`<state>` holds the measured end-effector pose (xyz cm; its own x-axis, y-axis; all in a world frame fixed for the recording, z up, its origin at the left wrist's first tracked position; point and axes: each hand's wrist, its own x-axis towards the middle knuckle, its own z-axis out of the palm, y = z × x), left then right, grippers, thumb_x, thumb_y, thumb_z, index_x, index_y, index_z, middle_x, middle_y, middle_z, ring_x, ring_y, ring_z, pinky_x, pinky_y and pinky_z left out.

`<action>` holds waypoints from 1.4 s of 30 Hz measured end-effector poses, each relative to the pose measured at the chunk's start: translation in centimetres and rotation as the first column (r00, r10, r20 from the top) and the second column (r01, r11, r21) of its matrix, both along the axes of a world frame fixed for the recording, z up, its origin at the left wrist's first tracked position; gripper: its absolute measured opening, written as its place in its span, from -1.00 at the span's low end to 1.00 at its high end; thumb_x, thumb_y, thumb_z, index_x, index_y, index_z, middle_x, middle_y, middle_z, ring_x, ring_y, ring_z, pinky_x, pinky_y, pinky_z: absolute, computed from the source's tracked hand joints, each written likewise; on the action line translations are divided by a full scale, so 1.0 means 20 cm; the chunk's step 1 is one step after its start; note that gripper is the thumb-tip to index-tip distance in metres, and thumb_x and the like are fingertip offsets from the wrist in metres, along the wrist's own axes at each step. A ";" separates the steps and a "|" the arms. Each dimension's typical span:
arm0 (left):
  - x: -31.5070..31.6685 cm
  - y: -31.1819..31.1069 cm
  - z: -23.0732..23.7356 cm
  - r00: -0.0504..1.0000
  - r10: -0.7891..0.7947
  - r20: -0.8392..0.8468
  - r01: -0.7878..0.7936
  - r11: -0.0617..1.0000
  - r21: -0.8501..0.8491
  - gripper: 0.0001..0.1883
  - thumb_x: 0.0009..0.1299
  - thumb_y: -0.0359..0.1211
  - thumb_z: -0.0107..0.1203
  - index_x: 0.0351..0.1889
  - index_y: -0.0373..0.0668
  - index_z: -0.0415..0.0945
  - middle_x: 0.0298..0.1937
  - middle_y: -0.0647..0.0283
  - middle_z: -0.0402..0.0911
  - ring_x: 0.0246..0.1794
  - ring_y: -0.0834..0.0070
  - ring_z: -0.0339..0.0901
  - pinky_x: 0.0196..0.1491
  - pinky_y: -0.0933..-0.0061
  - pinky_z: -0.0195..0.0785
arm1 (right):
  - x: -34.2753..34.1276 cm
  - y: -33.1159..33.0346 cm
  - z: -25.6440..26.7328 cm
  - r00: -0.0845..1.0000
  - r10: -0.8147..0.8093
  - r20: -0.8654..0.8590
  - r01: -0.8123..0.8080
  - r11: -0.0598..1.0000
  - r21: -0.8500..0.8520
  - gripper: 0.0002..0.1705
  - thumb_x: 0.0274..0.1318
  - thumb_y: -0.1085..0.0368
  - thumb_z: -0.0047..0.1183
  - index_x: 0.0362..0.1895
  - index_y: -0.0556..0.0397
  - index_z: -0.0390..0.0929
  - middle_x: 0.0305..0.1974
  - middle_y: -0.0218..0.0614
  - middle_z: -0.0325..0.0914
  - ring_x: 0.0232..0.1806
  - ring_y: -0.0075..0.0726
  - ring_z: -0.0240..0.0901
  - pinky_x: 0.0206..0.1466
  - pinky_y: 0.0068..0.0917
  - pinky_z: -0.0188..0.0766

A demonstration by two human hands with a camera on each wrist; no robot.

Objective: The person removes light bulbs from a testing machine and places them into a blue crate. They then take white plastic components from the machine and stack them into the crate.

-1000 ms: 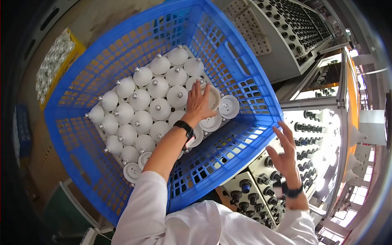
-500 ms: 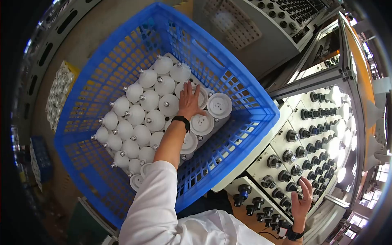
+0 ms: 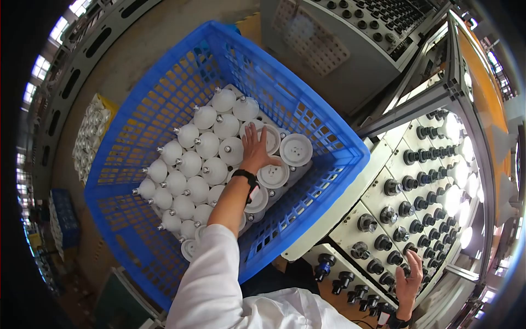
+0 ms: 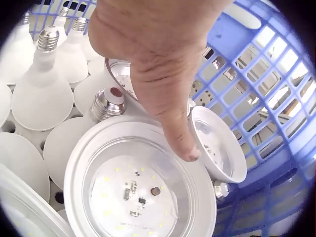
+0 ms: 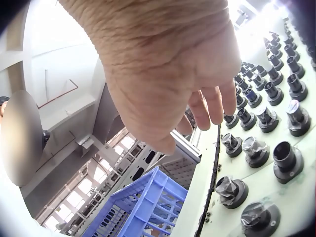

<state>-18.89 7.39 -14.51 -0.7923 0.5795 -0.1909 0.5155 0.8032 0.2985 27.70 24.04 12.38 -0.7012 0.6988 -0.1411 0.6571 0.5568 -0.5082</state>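
In the head view, my left hand (image 3: 255, 152) is inside the blue basket (image 3: 315, 211), fingers spread against the left side of an open-faced lamp (image 3: 271, 141). Its thumb points toward a neighbouring open lamp (image 3: 273, 175). The left wrist view shows the thumb over the rim of a lamp with a visible circuit board (image 4: 136, 197); the other fingers are hidden there. Domed white bulbs (image 3: 207, 145) stand in rows, metal caps upward. My right hand (image 3: 408, 282) holds nothing, its fingers loosely bent beside the black sockets (image 3: 392, 215) of the panel.
A slanted cream panel (image 3: 350, 227) of black sockets fills the right, with lit lamps (image 3: 453, 198) along its far side. Behind the basket is a grey machine (image 3: 350, 82). Yellow (image 3: 112, 104) and dark blue (image 3: 66, 219) crates stand at the left.
My left hand has shifted slightly left off the open lamp's face, its fingers still spread. My right hand has moved from near the basket's edge down to the panel's lower right. The head view has turned.
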 end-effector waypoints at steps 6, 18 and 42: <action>0.17 -0.31 -0.08 0.977 -0.206 -0.054 0.208 0.867 0.452 -0.21 0.01 -0.23 0.32 0.20 -0.29 0.24 0.26 -0.17 0.20 0.29 -0.01 0.13 0.27 0.12 0.03 | 0.36 0.17 -0.04 0.975 -0.201 -0.095 0.220 0.935 0.279 -0.47 -0.09 0.41 0.11 0.07 0.20 0.41 0.05 0.00 0.40 0.10 0.00 0.33 0.19 -0.26 0.20; 0.99 0.25 1.32 0.737 -0.668 -0.107 0.573 0.532 0.624 -0.56 0.06 -0.35 0.24 -0.10 -0.28 0.43 0.18 -0.14 0.36 0.16 0.06 0.37 0.19 0.19 0.21 | 1.24 1.12 -0.35 0.612 -0.779 -0.136 0.697 0.449 0.559 0.09 -0.32 -0.03 0.32 0.30 0.16 0.07 0.21 0.31 0.05 0.27 0.27 -0.04 0.32 -0.04 -0.03; 2.24 2.13 0.99 0.600 -0.800 0.000 0.800 0.600 -0.006 0.48 -0.43 0.31 0.33 0.39 -0.30 -0.19 0.37 -0.38 -0.29 0.43 -0.16 -0.40 0.35 -0.08 -0.24 | 1.11 1.94 -0.61 0.848 -0.481 0.223 0.385 0.848 0.365 -0.34 -0.15 -0.04 0.05 0.03 0.08 0.40 -0.04 0.01 0.40 0.06 0.18 0.19 0.20 -0.04 0.04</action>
<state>25.95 49.99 5.31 -0.0127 0.9808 -0.1947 0.9534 0.0706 0.2935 49.94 62.77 0.27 -0.2738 0.9613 -0.0294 0.9569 0.2692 -0.1095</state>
